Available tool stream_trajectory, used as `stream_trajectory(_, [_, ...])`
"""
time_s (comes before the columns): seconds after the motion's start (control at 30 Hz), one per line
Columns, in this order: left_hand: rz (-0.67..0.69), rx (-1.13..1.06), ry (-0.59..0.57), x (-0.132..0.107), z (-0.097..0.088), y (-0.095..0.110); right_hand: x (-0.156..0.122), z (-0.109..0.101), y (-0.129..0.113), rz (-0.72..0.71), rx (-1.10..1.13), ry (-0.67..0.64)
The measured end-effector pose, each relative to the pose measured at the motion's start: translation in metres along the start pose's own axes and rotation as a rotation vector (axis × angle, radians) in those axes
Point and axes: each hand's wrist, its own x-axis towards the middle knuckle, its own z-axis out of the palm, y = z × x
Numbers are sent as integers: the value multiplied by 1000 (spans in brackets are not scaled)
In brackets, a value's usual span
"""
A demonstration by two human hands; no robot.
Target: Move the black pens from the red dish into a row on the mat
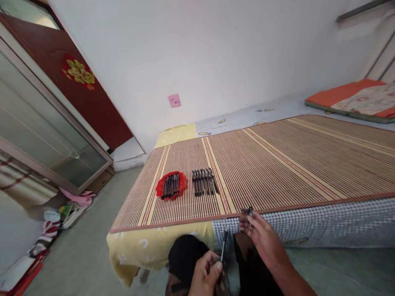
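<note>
My left hand (206, 272) is closed around a black pen (224, 243), its tip pointing up toward the bed edge. My right hand (261, 235) is pinched on a small dark pen cap (250, 211) at the edge of the striped bamboo mat (277, 164). On the mat lie a row of several black pens (204, 181) and, to their left, a red bag (159, 190) with several more black pens (170, 185) on it. My dark-clothed knees (188, 253) show below.
The mat covers a bed with a yellow sheet (138, 246) and a checked sheet (324, 224). An orange folded quilt (354, 96) lies far right. A glass door (46, 139) and floor clutter (61, 213) are at the left. A pink note (174, 100) is on the wall.
</note>
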Motion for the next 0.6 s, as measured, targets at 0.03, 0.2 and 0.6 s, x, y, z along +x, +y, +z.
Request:
stream_trajectory(0.03, [12,-5,21,0,1,1,-1,-2,1,9,3,-25])
stream_trajectory(0.2, [28,-32,45,2,4,-3,-17,0,24,31,-224,-185])
stream_trajectory(0.6, [126,14,148,6,5,-8,-35,23,31,-47,-529,-288])
